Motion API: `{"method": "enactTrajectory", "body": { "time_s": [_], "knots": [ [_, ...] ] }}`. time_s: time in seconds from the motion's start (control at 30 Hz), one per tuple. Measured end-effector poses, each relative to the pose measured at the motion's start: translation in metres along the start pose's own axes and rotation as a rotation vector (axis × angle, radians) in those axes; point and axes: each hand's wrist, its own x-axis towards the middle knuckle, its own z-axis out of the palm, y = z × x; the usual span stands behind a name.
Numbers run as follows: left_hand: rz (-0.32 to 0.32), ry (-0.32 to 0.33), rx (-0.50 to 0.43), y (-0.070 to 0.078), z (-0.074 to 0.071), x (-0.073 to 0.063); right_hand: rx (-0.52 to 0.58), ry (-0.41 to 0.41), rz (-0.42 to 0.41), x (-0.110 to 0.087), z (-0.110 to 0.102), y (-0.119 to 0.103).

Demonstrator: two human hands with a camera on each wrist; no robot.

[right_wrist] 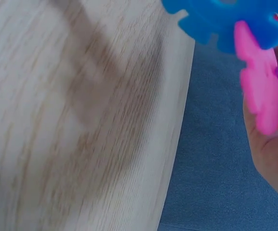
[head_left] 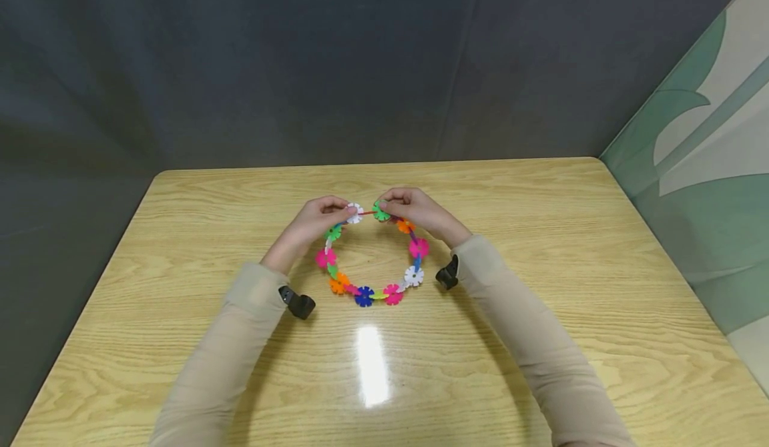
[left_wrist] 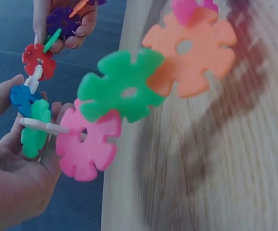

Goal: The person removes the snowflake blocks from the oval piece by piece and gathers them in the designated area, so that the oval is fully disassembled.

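A closed ring of interlocking plastic snowflake discs (head_left: pixel 364 296) in mixed colours hangs from both hands, apart from the tabletop at least on its left side. At the ring's far left, my left hand (head_left: pixel 312 223) pinches it by a white disc (head_left: pixel 356 213). My right hand (head_left: pixel 420 211) pinches it at the far right by a green disc (head_left: pixel 380 211). Between the hands a red disc (left_wrist: pixel 38 61) joins the two sides. In the left wrist view a pink disc (left_wrist: pixel 87 139) hangs close to the left fingers. The right wrist view shows a blue disc (right_wrist: pixel 225 21) slotted into another pink disc (right_wrist: pixel 260 82).
The wooden table (head_left: pixel 180 247) extends around both arms, with its far edge beyond the hands. A dark curtain (head_left: pixel 336 67) stands behind it. On the right is a green and white patterned panel (head_left: pixel 715 167). Each wrist carries a small black camera (head_left: pixel 298 303).
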Motion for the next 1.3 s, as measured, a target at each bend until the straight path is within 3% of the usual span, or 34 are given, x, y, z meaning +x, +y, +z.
{"method": "enactTrajectory", "body": {
  "time_s": [0.33,0.77,1.0,1.3],
  "knots": [
    [0.028,-0.034,-0.061,0.002,0.005,-0.002,0.030,-0.010,-0.034,-0.005,-0.001,-0.001],
    [0.061,0.055,-0.024,0.008,0.011,-0.002,0.012,-0.013,-0.012,-0.008,-0.006,-0.001],
    [0.073,0.039,0.012,0.010,0.010,-0.003,0.020,0.019,-0.013,-0.009,-0.008,0.000],
    [0.060,0.040,-0.040,0.005,0.009,-0.002,0.041,0.001,-0.025,-0.010,-0.010,0.001]
  ]
}}
